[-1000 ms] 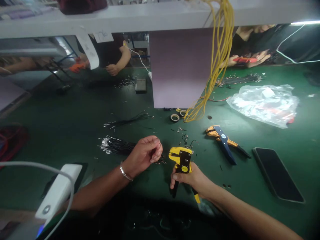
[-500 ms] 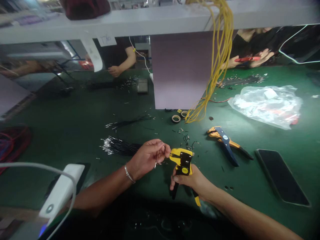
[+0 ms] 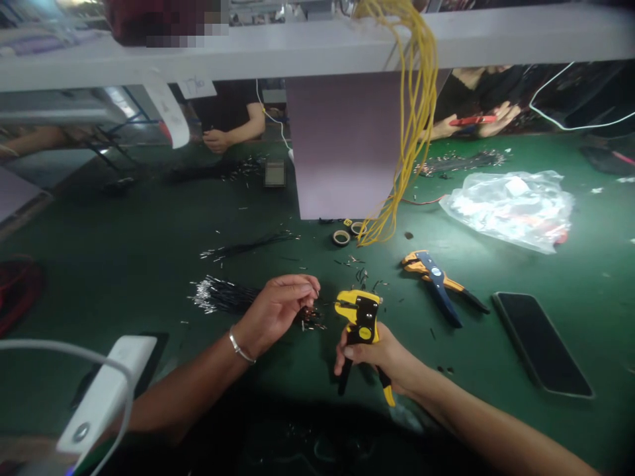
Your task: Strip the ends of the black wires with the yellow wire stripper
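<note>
My right hand (image 3: 364, 350) is wrapped round the handles of a yellow and black wire stripper (image 3: 366, 311), whose jaws point left with nothing seen between them. Just left of the jaws, my left hand (image 3: 280, 304) has its thumb and fingers pinched together; what they hold is too small to make out. Under and behind that hand lies a bundle of black wires (image 3: 225, 295) with bare silvery ends at the left. Copper-coloured wire ends (image 3: 311, 317) show beneath its fingertips.
An orange and blue stripper (image 3: 436, 274), a phone (image 3: 543, 344) and a plastic bag (image 3: 510, 205) lie on the right. Yellow wires (image 3: 417, 99) hang from the shelf (image 3: 297, 53) by a panel (image 3: 347, 145). Tape rings (image 3: 341, 237) sit below. Other people's hands show across the table.
My left hand has moved left, away from the stripper's jaws, and the short wire that hung from its fingers no longer shows. The whole view has shifted slightly.
</note>
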Demonstrator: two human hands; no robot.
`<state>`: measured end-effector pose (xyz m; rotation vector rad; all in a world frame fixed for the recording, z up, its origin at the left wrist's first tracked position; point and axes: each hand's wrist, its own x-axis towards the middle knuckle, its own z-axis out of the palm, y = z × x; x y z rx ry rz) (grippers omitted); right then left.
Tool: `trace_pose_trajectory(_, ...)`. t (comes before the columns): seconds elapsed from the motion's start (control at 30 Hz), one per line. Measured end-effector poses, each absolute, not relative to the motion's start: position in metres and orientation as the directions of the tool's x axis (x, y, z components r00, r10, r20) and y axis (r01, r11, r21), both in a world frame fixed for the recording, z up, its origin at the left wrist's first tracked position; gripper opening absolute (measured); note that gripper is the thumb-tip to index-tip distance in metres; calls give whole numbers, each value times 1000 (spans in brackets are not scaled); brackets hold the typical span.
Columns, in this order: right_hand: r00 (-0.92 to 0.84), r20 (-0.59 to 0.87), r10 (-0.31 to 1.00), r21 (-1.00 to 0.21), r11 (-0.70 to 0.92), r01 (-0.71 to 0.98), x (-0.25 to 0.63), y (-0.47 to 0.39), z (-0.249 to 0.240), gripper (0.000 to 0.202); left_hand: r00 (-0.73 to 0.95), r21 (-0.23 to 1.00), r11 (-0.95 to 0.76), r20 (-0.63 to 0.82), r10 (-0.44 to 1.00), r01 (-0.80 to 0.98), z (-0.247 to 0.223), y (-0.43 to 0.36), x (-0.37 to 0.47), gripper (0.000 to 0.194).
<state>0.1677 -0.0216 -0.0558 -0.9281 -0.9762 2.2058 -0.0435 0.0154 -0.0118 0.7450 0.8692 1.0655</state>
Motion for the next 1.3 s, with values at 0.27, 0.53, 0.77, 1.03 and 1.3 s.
trace_pose_trajectory(0.27, -668, -319, 672, -808, -561, -179, 169, -20, -58, 18, 249, 830, 358, -273, 929, -427, -18, 18, -41, 11)
trace_pose_trajectory(0.53, -701, -310, 642, -815, -559, -152, 169, -19, -57, 23, 319, 758, 456, -337, 886, -466, -24, 18, -37, 9)
trace_pose_trajectory(0.77, -698, -305, 647, -819, -553, -155, 169, -21, -55, 25, 318, 744, 466, -348, 882, -479, -27, 17, -36, 8)
trace_pose_trajectory(1.03, -683, -310, 662, -837, -531, -135, 170, -21, -54, 26, 305, 690, 516, -417, 856, -507, -28, 17, -36, 4)
trace_pose_trajectory(1.3, -685, -291, 668, -855, -503, -127, 168, -22, -57, 26, 278, 642, 526, -453, 847, -558, -23, 18, -35, 5)
